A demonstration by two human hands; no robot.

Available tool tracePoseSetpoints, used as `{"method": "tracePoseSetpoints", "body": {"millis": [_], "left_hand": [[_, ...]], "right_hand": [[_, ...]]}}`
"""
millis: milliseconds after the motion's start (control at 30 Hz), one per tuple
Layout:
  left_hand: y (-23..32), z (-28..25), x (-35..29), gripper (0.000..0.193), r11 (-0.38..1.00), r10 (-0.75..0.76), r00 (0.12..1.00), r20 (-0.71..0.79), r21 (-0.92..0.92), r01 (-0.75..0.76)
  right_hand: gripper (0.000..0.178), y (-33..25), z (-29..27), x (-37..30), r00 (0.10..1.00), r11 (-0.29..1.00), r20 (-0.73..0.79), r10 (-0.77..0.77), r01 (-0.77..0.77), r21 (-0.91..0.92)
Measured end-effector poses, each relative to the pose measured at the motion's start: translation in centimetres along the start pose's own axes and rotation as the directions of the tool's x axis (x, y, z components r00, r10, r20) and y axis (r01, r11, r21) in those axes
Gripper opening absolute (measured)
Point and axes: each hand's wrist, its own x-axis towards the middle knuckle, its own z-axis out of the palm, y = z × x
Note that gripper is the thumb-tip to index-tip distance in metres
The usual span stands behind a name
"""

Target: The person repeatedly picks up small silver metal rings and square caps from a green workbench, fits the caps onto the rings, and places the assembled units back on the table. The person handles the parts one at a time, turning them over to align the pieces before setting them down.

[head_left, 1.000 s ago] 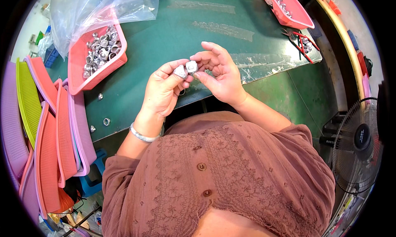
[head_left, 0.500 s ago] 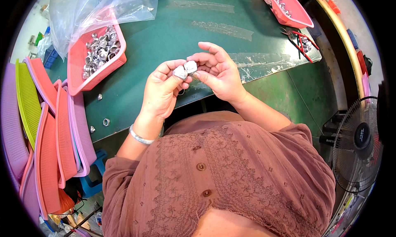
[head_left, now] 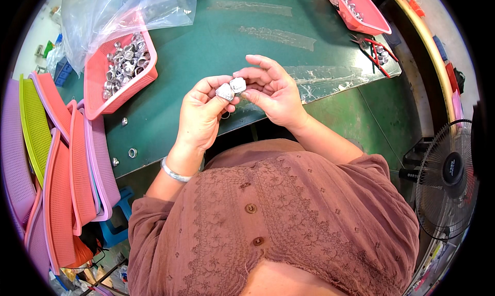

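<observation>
Close together over the table's near edge, my two hands each pinch a silver metal ring. My left hand (head_left: 201, 113) grips a ring with a roughly triangular face (head_left: 225, 92) between thumb and fingers. Between the thumb and fingers of my right hand (head_left: 276, 95) is a ring with a squarish face (head_left: 237, 85); its little finger is raised. The two faces touch or nearly touch, turned upward. A thin round band (head_left: 226, 115) shows just below my left fingertips; which ring it belongs to, I cannot tell.
A pink basket (head_left: 93, 108) of silver rings stands left under a clear plastic bag (head_left: 129, 10). Loose rings (head_left: 133, 152) lie near the green table's (head_left: 175, 53) left edge. Red-handled pliers (head_left: 375, 53) and another pink basket (head_left: 374, 30) are far right. Stacked baskets (head_left: 59, 193) and a fan (head_left: 447, 175) flank me.
Both hands stay nearly in place. The right hand and its squarish ring have shifted down very slightly; nothing has been let go.
</observation>
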Motion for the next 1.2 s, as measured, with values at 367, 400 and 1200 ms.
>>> {"method": "tracePoseSetpoints", "body": {"millis": [367,400,1200], "left_hand": [[0.0,0.3,0.0,0.024,1.0,-0.024,1.0,0.015,-0.008,0.024],[-0.1,0.3,0.0,0.024,0.999,-0.03,0.999,0.015,-0.01,0.03],[-0.7,-0.7,0.4,0.017,0.893,-0.249,0.962,0.116,-0.356,0.274]], "right_hand": [[0.052,0.2,0.0,-0.1,0.999,0.999,0.004,-0.036,0.036,-0.036],[0.052,0.2,0.1,-0.1,0.999,0.997,0.007,-0.047,0.047,-0.054],[0.05,-1.1,1.3,0.2,0.977,0.838,-0.064,-0.204,0.14,-0.528]]}}
